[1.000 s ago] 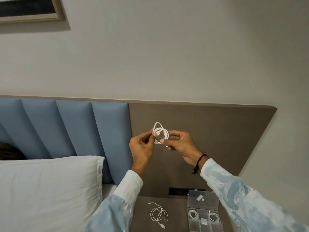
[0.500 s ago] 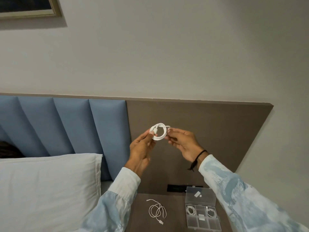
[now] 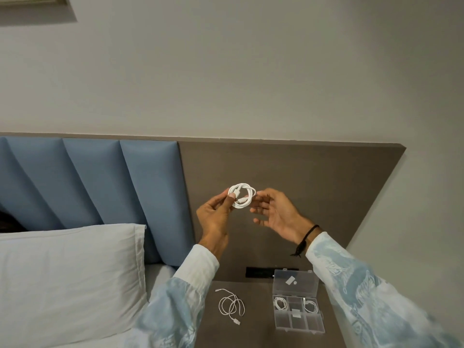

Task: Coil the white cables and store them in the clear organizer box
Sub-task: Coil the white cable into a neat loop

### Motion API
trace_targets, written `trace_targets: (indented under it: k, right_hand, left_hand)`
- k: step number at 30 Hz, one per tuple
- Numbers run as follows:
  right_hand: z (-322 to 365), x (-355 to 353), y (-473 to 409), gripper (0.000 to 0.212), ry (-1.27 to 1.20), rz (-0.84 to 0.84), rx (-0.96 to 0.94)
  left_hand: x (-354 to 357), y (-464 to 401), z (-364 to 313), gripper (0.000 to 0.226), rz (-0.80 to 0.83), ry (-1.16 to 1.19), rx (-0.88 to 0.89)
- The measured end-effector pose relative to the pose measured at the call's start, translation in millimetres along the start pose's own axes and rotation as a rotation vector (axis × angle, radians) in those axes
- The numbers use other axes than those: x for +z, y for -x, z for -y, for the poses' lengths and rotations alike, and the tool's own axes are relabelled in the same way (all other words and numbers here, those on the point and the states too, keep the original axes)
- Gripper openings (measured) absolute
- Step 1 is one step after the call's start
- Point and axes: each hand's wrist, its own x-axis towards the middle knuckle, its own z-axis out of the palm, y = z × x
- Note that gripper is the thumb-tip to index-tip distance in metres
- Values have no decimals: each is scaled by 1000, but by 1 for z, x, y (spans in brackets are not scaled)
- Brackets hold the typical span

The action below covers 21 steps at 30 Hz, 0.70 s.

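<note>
A small coiled white cable [image 3: 242, 195] is held up in front of the brown headboard panel. My left hand [image 3: 216, 217] pinches its left side between thumb and fingers. My right hand [image 3: 278, 214] is beside it with fingers spread, fingertips just touching the coil's right edge. Below, a loosely looped white cable [image 3: 231, 305] lies on the nightstand. To its right stands the clear organizer box [image 3: 297, 321] with its lid [image 3: 296, 282] raised; two coiled white cables [image 3: 281, 303] sit in its back compartments.
The brown nightstand top [image 3: 258, 330] carries the cable and box. A white pillow [image 3: 67, 272] lies at the left, against a blue padded headboard [image 3: 100, 182]. A dark socket strip [image 3: 258, 272] sits in the brown panel [image 3: 313, 177].
The coil has been turned flatter and tidied. My right hand has let go of its pinch and opened its fingers, while the left hand keeps holding the coil.
</note>
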Motion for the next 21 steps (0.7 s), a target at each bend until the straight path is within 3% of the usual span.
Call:
trace_targets:
  k: [5,12,18,21]
  right_hand:
    - [-16,-21,-6,33,300,-54,-105]
    - [-43,-94,-34,30,562,-86,52]
    - [-121,-181,-64,30,455,-276,201]
    - [-185,-230,-86,29,534,-314,243]
  left_hand:
    - [14,-1,26,28,59,-148,36]
    - [18,-6,107,24,43,-287,-154]
    - [0,-3,216,23,25,-425,-348]
    - [-16,-7,295,25,43,-495,-434]
